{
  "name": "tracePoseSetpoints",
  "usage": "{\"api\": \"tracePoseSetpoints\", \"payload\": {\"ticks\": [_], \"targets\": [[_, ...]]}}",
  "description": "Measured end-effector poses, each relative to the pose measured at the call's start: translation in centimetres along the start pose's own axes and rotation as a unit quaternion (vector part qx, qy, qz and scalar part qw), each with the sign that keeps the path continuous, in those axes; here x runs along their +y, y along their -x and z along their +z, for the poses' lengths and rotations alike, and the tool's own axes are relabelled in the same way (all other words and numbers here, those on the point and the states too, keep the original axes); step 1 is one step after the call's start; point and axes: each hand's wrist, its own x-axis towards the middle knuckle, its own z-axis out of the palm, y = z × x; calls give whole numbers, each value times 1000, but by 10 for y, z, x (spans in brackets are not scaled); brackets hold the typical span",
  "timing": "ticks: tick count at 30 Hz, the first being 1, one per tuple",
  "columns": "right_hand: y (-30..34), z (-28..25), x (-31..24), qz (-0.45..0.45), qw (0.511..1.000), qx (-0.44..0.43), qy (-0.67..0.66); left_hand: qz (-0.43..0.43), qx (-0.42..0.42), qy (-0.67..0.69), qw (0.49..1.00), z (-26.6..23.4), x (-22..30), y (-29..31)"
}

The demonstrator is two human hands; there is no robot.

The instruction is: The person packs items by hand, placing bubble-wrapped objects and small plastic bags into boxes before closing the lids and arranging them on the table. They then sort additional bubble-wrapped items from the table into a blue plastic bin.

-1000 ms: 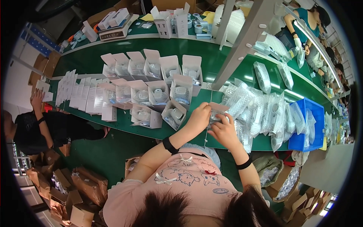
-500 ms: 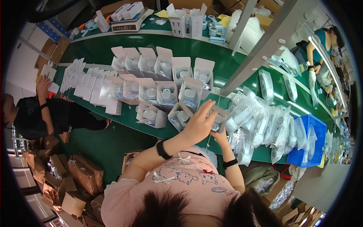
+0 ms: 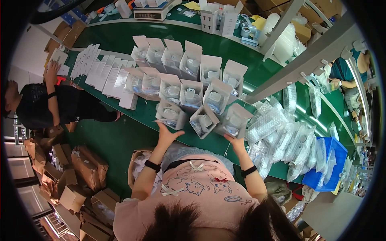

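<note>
Several open white boxes stand in rows on the green table, each with a white device in clear wrapping. At the near left of the group, my left hand (image 3: 165,135) touches the near side of an open box (image 3: 175,122). Its thumb stretches out to the right, and its other fingers are partly behind the box. My right hand (image 3: 235,143) holds the lower near side of another open box (image 3: 240,116), which leans slightly; most of its fingers are hidden. Between these two sits a third open box (image 3: 202,123), turned cornerwise, with no hand on it.
Bubble-wrapped packets (image 3: 277,136) are heaped to the right, beside a blue bin (image 3: 341,154). Flat white cartons (image 3: 114,78) lie in a row at the left. A metal post (image 3: 281,74) slants over the table. Co-workers are at the left (image 3: 44,104) and far right.
My left hand has left the right-hand box and moved left to the near-left box. That right-hand box now stands with its contents showing, my right hand still at it. The view has shifted.
</note>
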Motion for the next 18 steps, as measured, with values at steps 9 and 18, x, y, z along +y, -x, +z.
{"api": "tracePoseSetpoints", "payload": {"ticks": [9,18], "targets": [[36,25,33,-48,982,-59,172,-88,113,80,986,2,14,6],[42,17,66,-122,957,-93,244,-90,176,109,974,-35,-11,-12]]}}
